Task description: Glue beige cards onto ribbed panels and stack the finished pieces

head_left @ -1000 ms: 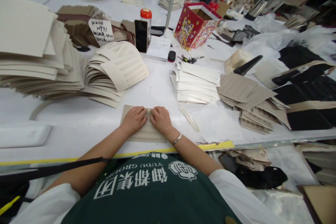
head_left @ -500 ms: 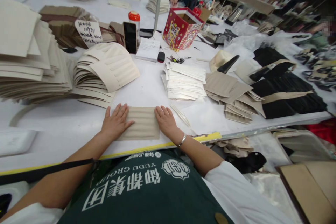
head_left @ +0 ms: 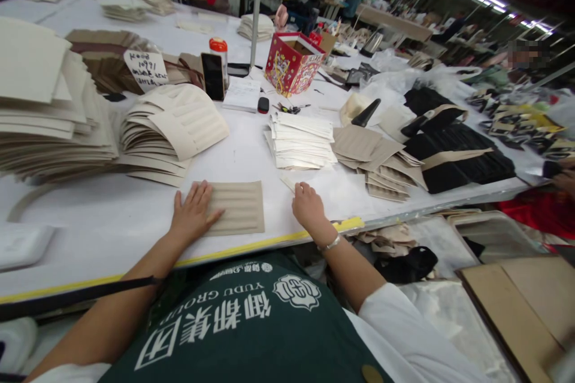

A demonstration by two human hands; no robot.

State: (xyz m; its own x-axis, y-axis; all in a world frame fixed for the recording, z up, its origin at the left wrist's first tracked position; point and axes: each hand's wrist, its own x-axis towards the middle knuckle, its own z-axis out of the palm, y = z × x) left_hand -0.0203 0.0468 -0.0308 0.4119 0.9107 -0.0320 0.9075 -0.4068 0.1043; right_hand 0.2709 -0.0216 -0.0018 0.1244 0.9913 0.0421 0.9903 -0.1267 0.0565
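A beige ribbed panel (head_left: 238,208) lies flat on the table near its front edge. My left hand (head_left: 192,210) rests on the panel's left end, fingers stretched out. To the right of the panel, and apart from it, my right hand (head_left: 308,208) is closed on a thin white strip (head_left: 288,183) whose end sticks out past the fingers. Behind that hand sits a stack of white pieces (head_left: 302,142). Beside it lies a fanned pile of beige panels (head_left: 359,146). A curved stack of ribbed cream panels (head_left: 179,125) stands behind my left hand.
A tall stack of cream sheets (head_left: 33,102) stands at the left. A phone (head_left: 212,76), a notepad (head_left: 242,94) and a red box (head_left: 287,66) are farther back, near a metal pole (head_left: 257,12). Black bundles (head_left: 458,155) lie at the right. A person in red sleeves handles sheets across the table.
My right hand has left the panel's right end, moved right to the thin strips and closed. My left hand stays on the panel. The view has shifted a little.
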